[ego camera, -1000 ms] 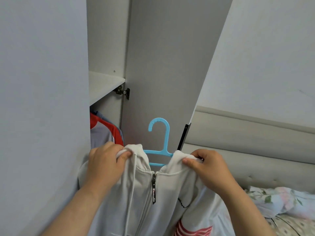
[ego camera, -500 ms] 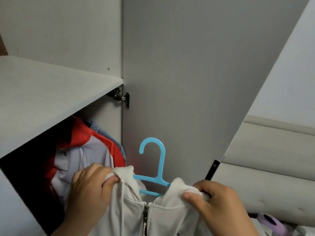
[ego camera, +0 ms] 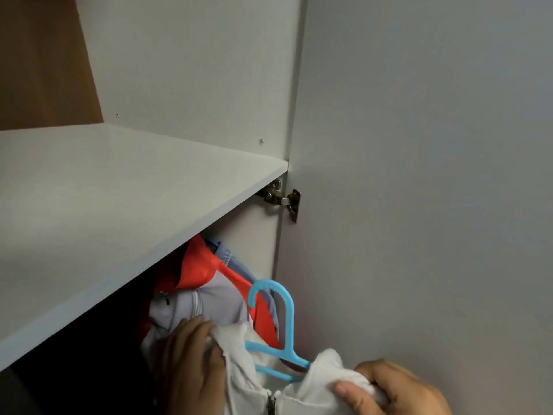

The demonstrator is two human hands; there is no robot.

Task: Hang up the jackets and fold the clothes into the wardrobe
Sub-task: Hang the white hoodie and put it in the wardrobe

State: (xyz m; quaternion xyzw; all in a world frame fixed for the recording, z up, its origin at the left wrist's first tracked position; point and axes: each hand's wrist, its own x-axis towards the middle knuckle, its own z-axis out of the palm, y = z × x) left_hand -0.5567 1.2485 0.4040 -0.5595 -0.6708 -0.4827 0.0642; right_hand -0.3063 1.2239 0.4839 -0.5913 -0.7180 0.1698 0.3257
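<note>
Wardrobe (ego camera: 191, 70) interior, pale grey panels, brown panel (ego camera: 39, 55) at upper left. The shelf (ego camera: 119, 205) ran across the left half of the view, its front edge slanting down to the lower left. Below it the hanging bay was dark at the left. The open door (ego camera: 419, 175) filled the right side and boxed the bay in there. The hinge (ego camera: 282, 199) sat just under the shelf's right corner, on the side panel (ego camera: 254, 241).

Free room: a narrow wedge between the shelf edge above, the side panel and door at right, and the hung clothes at the back.

The red-and-grey jacket (ego camera: 203, 283) hung in the bay directly under the shelf edge, with a pale blue garment (ego camera: 224, 256) behind it against the side panel. Both took up the right end of the bay.

The white jacket (ego camera: 323, 381) was at the bottom of frame, on the blue hanger (ego camera: 281, 324), zip (ego camera: 271, 404) closed at the collar. It was in front of the bay opening. The hanger's hook stood clear above the collar, tilted, open end to the left, overlapping the red-and-grey jacket in view. It was below the shelf edge and near the side panel. Could not tell whether the hook touched the hung jacket.

Left hand (ego camera: 191, 363) gripped the white jacket's left shoulder, thumb and fingers pinching fabric, close against the hung jacket. Right hand (ego camera: 395, 390) pinched the right shoulder fabric, fingers curled, near the door.
</note>
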